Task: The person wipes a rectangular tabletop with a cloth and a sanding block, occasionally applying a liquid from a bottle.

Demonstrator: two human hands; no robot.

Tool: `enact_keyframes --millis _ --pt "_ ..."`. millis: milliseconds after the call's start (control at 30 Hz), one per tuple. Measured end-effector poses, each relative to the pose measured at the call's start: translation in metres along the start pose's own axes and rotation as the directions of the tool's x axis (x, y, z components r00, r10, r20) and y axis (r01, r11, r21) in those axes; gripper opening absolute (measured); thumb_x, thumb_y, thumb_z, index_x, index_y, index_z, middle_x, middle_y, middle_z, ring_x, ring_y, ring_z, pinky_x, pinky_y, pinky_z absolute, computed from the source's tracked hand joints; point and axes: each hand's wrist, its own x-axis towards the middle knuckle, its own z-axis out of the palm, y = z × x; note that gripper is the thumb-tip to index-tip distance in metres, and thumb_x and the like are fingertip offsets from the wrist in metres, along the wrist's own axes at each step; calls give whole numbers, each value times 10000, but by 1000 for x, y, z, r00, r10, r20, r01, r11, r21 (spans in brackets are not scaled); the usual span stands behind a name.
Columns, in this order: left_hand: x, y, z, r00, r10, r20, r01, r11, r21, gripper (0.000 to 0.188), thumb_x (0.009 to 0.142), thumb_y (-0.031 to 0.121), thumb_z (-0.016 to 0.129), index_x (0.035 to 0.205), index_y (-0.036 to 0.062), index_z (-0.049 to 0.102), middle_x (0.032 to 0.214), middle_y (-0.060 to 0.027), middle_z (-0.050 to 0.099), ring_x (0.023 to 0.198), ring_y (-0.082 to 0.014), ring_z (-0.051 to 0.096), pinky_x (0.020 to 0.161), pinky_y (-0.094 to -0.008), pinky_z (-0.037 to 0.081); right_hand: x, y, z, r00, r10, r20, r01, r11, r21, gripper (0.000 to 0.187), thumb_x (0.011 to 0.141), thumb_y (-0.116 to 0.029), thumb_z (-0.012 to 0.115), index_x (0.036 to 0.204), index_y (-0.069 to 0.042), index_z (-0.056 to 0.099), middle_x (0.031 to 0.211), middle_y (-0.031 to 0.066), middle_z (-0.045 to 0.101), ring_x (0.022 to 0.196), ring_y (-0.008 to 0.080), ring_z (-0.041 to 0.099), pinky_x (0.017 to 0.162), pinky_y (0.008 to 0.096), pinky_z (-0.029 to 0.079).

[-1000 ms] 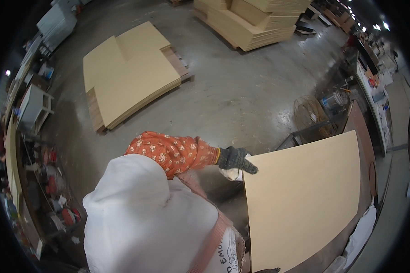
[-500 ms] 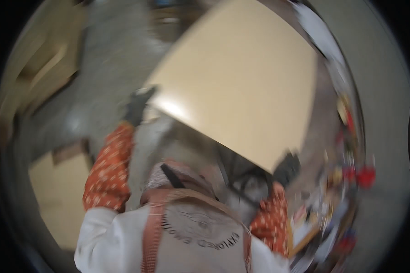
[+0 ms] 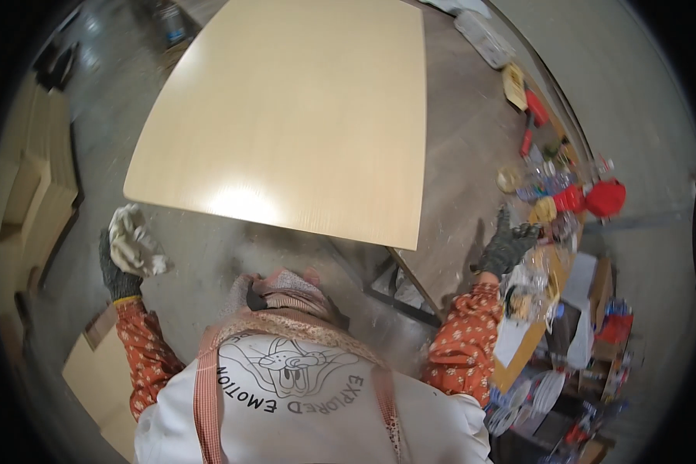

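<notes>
A large pale wood-grain board [image 3: 301,124] with a curved left edge lies flat on a worktable [image 3: 460,139], its near edge jutting toward me. My left hand [image 3: 117,280], in a dark grey glove, is off the board's near-left corner and closed on a crumpled whitish rag [image 3: 134,241]. Over the table's right side, my right hand [image 3: 509,246], gloved alike, has its fingers spread and nothing visible in it. It is nearest to the clear plastic bottles [image 3: 545,182] and a yellow-and-red item [image 3: 557,205] along the table's edge.
At the far right edge lie a clear plastic container [image 3: 483,39] and a yellow-and-red tool [image 3: 526,97]. Crowded shelves with tape rolls [image 3: 545,394] stand at lower right. Stacked boards [image 3: 50,185] occupy the left, with another pale panel [image 3: 93,379] at lower left.
Both hands were at the board's near corners and are now away from it. My right hand has moved toward the bottles, my left outward with the rag. The view has shifted too.
</notes>
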Motion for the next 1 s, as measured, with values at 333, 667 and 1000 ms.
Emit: enact_keyframes --millis 333,667,1000 --pt "-59 188 145 977 63 203 -212 348 913 528 714 265 644 1191 75 521 1136 -99 562 1065 -236 544 915 -276 437 130 55 63 960 -184 212 271 802 -532 787 696 -205 806 1331 -12 384 1212 144 516 1095 240 518 948 336 416" --pt "-86 115 100 996 -43 83 -15 802 596 443 926 179 511 1332 38 404 1239 -89 511 1002 -136 543 809 -255 477 38 -56 89 712 -447 542 653 706 -274 837 658 -230 825 1348 -29 395 1139 147 570 1027 261 565 874 364 476" --pt "-26 183 177 956 -148 255 251 862 -440 310 849 99 583 1143 1 576 998 -88 643 789 -166 630 715 -337 530 -202 -192 166 -268 -339 902 594 679 432 807 629 -238 812 1324 -50 448 1025 155 643 943 285 638 843 370 495"
